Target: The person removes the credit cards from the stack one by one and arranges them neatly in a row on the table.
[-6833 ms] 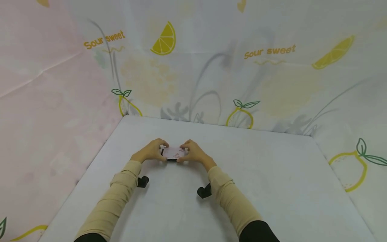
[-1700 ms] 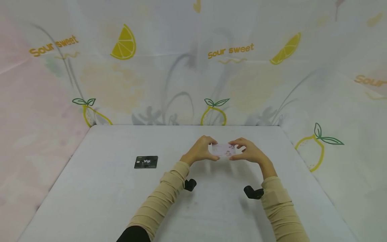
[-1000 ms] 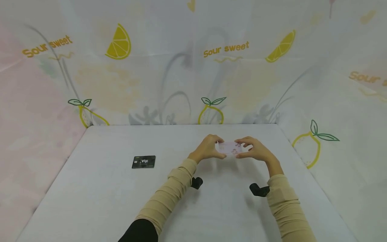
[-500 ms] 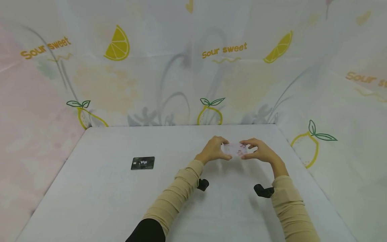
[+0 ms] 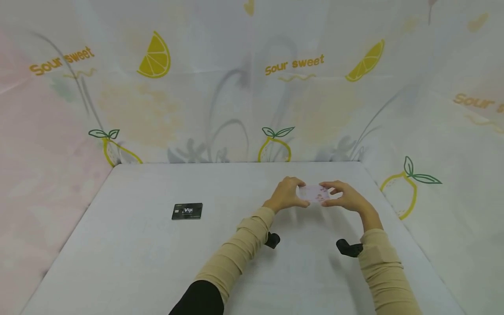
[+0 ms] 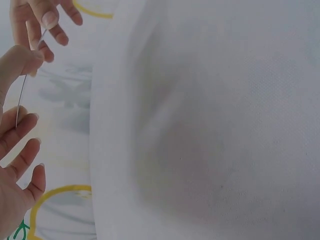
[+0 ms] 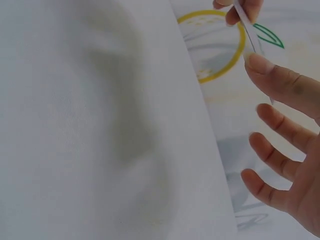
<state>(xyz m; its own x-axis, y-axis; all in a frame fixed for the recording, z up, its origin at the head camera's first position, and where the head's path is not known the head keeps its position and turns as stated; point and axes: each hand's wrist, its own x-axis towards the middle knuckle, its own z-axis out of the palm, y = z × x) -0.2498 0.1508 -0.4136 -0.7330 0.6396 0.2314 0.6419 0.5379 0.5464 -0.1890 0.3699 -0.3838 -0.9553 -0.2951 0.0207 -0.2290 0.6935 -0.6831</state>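
A thin pale pink card (image 5: 313, 193) with a reddish floral print is held up over the table's right half. My left hand (image 5: 288, 195) pinches its left end between thumb and fingers. On the opposite end, my right hand (image 5: 346, 197) pinches it the same way. Both wrist views show the card (image 6: 21, 97) nearly edge-on, as a thin line. In the right wrist view the thumb (image 7: 280, 80) presses on the card's face while the other fingers spread apart. A black card (image 5: 187, 211) marked "Vip" lies flat on the table, left of both hands.
The white table (image 5: 130, 262) meets a fabric backdrop (image 5: 220, 100) printed with lemons and "Sour sweet" lettering along its back and sides. Black wrist-camera mounts (image 5: 348, 248) stick out inward from both sleeves. Soft shadows of the hands fall on the tabletop.
Earlier, both hands held the pink card together with the black one farther left. Now the black card lies on the table, and both hands have carried the pink card steadily to the right.
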